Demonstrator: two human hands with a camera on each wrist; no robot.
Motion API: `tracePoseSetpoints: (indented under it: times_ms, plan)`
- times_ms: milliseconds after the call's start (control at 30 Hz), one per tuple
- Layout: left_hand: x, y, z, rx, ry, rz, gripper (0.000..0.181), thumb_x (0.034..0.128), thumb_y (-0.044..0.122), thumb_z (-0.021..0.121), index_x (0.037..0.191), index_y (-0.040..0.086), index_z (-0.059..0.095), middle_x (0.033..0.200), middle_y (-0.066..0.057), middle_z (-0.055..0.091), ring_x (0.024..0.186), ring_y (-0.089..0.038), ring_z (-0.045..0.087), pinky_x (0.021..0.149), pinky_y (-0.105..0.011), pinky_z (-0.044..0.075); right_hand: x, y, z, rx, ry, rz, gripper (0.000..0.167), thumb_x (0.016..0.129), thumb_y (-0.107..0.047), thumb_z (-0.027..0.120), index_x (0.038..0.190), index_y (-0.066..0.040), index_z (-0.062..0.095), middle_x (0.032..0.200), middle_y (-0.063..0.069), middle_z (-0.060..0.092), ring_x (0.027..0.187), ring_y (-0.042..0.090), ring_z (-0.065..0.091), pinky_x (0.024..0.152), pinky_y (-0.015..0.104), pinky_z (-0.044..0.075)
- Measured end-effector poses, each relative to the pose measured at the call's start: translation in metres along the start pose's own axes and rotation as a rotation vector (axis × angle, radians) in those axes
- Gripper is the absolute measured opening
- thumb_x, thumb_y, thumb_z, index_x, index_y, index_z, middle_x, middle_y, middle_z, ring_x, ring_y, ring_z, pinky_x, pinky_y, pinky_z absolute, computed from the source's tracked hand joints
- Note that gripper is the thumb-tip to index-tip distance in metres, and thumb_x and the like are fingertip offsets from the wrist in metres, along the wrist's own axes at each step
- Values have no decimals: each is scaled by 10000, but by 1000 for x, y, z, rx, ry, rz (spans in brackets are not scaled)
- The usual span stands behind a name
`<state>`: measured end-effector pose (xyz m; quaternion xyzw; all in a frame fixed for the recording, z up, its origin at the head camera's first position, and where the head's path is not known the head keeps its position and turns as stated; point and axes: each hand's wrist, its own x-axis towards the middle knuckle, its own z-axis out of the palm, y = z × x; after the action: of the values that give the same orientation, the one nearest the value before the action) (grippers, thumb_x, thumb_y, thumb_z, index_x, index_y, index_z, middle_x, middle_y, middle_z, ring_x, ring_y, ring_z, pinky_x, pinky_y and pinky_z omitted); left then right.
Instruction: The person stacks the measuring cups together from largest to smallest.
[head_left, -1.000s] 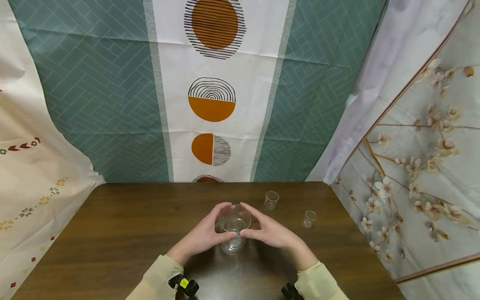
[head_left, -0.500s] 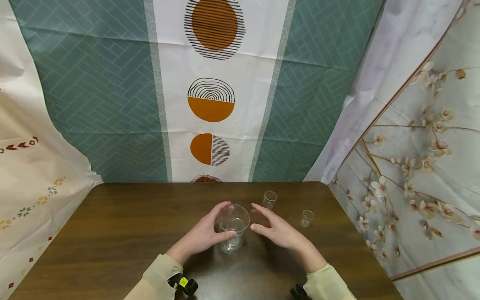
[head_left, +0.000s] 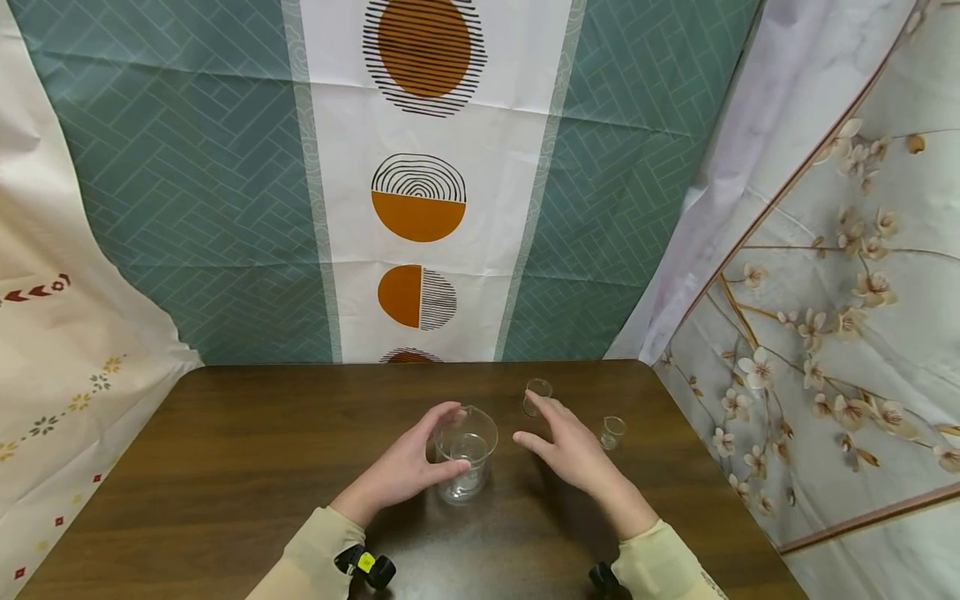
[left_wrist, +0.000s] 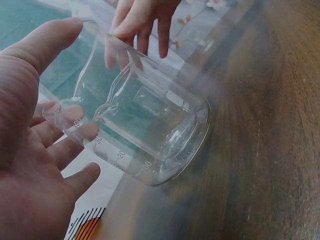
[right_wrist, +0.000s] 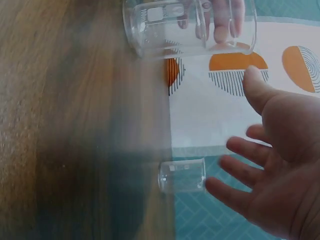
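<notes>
A large clear glass beaker (head_left: 480, 454) with printed markings stands upright on the table. Inside it sits a smaller glass beaker (left_wrist: 135, 115), its spout showing in the left wrist view. My left hand (head_left: 405, 462) holds the large beaker from the left, thumb at the near rim and fingers round the far side. Apart from it on the right, my right hand (head_left: 577, 458) is in the air with spread fingers and nothing in them. Its fingertips overlap a small beaker (head_left: 536, 407) at the back in the head view; contact cannot be told. Another, smaller beaker (head_left: 612, 433) stands farther right.
The brown wooden table (head_left: 247, 467) ends at a patterned teal and white cloth (head_left: 435, 342) hanging behind it. A floral cloth (head_left: 817, 358) hangs along the right side and a cream cloth (head_left: 90, 350) along the left.
My right hand has let go of the large beaker and moved right and away from me, towards the small beakers. The left hand has stayed at the large beaker.
</notes>
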<state>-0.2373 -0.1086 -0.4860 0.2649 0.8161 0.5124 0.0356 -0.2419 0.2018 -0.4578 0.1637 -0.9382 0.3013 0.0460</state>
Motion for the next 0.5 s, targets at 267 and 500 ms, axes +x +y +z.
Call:
tracePoseSetpoints:
  times_ms: [267,500]
  plan:
    - [1,0,0,-4,2,-3,893,962,370,896,1667,155,393,1624,-22,557,1529,-307,482,1257,-639,331,5,3,-2,-78,75,18,831,1037,-471,777,1695,-102,430,1711,193,437,1585,432,385,1192,689,396]
    - [0,0,0,-2,0,-7,878,966,359,894,1662,158,398,1622,-17,558,1526,-309,483,1253,-642,334,7,9,-2,-98,87,32,828,1036,-439,790,1684,-67,433,1706,196,442,1575,448,394,1190,677,405]
